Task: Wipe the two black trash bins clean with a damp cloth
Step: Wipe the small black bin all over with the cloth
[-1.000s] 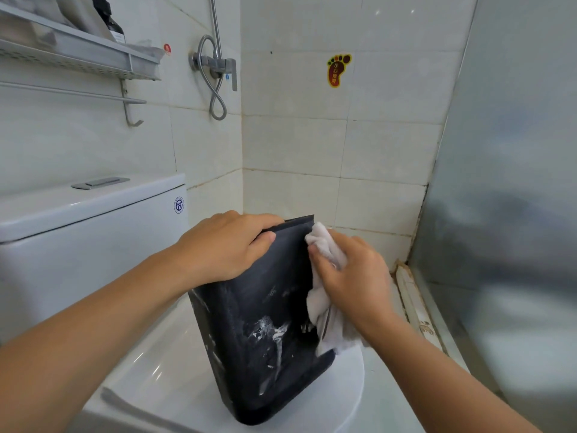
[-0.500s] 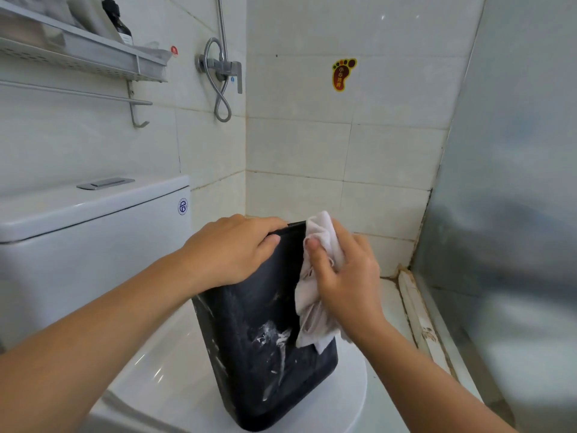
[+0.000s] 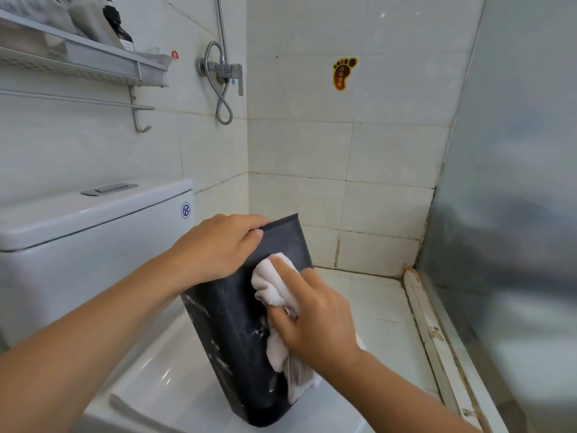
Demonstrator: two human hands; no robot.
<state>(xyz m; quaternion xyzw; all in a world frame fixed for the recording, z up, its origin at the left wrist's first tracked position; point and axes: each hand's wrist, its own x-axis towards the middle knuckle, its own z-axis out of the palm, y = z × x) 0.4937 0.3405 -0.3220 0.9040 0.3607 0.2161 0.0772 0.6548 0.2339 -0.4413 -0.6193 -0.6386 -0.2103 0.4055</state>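
A black trash bin (image 3: 231,332) stands tilted on the closed white toilet lid (image 3: 162,382), streaked with white marks on its near face. My left hand (image 3: 218,248) grips the bin's top rim at the left corner. My right hand (image 3: 315,320) holds a bunched white cloth (image 3: 274,285) and presses it against the bin's near face, below the rim. Part of the cloth hangs down under my palm. Only one bin is in view.
The white toilet tank (image 3: 81,245) sits at left under a wall shelf (image 3: 87,60) with bottles and a towel bar. A shower valve with hose (image 3: 223,76) hangs on the tiled wall. A frosted glass partition (image 3: 512,214) closes off the right.
My right hand has slid the cloth from the bin's right edge and rim onto the near face, lower and leftward. The left hand keeps its grip on the rim.
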